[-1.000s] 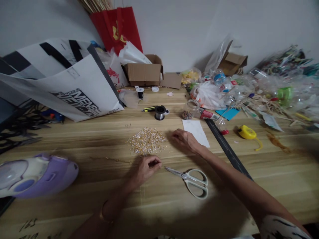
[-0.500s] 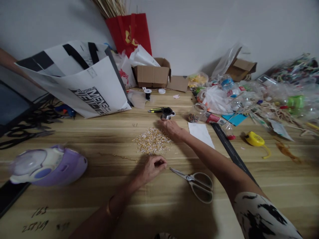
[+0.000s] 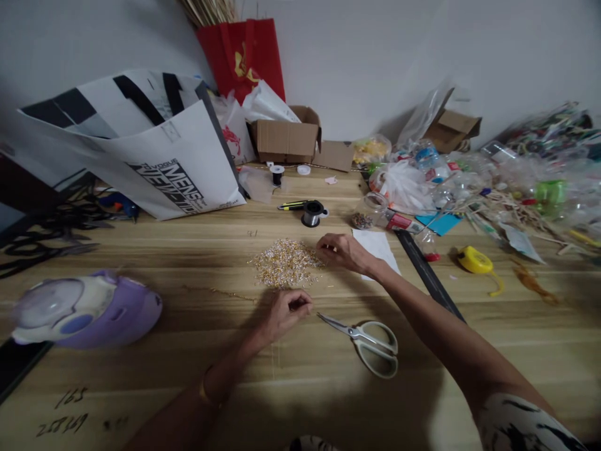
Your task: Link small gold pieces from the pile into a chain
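My left hand (image 3: 287, 312) rests low over the table just in front of a heap of gold and clear beads (image 3: 284, 263), thumb and forefinger pinched together. Whatever the pinch holds is too fine to make out. A thin beaded strand (image 3: 230, 294) lies to its left, running up to the hand. My right hand (image 3: 346, 252) is at the right edge of the heap, fingers curled inward and closed; what they hold, if anything, is hidden. Behind the heap stands a spool of silvery wire (image 3: 312, 215). Scissors (image 3: 369, 343) lie to the right of my left hand, blades toward it.
Beyond the right hand are white paper (image 3: 375, 247), a jar of beads (image 3: 369, 212) and a yellow tape measure (image 3: 475, 259). Plastic bottles and bags crowd the back right. A purple-white appliance (image 3: 89, 311) and large white bag (image 3: 154, 156) stand left. A cardboard box (image 3: 287, 141) is behind.
My right hand has left the wire spool and come nearer, to the right edge of the bead heap. My left hand keeps its pinch in nearly the same place. The view has shifted slightly.
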`<state>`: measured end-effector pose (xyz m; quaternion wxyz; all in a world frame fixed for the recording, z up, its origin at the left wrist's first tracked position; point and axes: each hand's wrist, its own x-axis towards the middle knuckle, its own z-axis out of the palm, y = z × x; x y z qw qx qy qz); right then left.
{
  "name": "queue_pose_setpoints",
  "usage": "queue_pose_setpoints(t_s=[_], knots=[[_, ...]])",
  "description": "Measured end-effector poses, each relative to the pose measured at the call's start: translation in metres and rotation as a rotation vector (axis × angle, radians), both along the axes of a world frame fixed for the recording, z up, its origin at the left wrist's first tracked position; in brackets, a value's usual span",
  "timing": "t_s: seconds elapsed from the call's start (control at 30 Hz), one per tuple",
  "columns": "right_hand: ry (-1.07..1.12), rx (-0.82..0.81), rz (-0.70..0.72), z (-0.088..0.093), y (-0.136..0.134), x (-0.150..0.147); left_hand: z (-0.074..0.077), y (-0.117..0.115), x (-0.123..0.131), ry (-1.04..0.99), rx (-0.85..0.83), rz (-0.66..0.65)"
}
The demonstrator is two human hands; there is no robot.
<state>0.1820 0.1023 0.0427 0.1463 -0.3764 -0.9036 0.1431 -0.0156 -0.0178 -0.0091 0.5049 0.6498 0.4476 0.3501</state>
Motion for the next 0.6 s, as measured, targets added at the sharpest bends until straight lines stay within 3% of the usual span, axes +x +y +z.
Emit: queue_pose_setpoints(t_s=[0.43,0.6], knots=[[0.06,-0.063,0.098,0.001,-0.069,0.014,0.0,0.0,0.0,-0.01,0.031,0.023],[0.053,-0.074,0.125,0.002,-0.088,0.009,0.005,0.001,0.0,-0.06,0.156,0.052]])
